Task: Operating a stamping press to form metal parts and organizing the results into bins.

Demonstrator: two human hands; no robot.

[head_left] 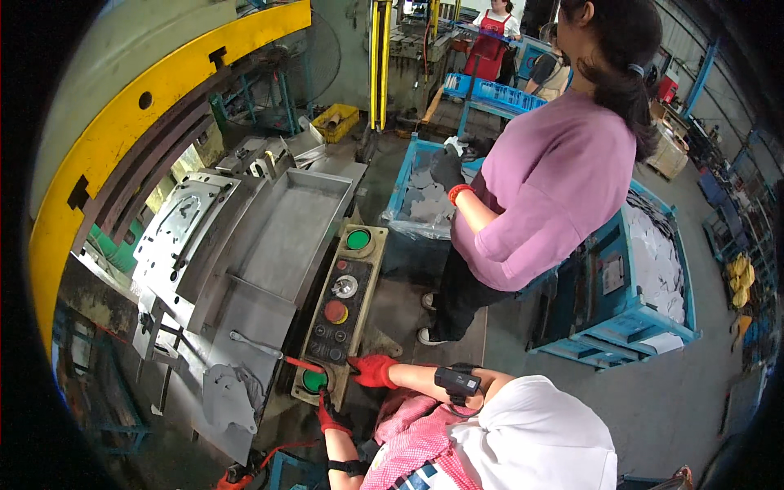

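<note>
Down at the lower edge of the head view, the left hand in a red glove reaches up to the lower green button of the control panel; its fingers are bunched, whether pressing cannot be told. The right hand, also red-gloved, rests at the panel's edge, fingers curled and holding nothing visible. A red-handled tool lies on the press bench just beside. A co-worker's torso hides part of the blue crate; the person's own chest covers both elbows.
</note>
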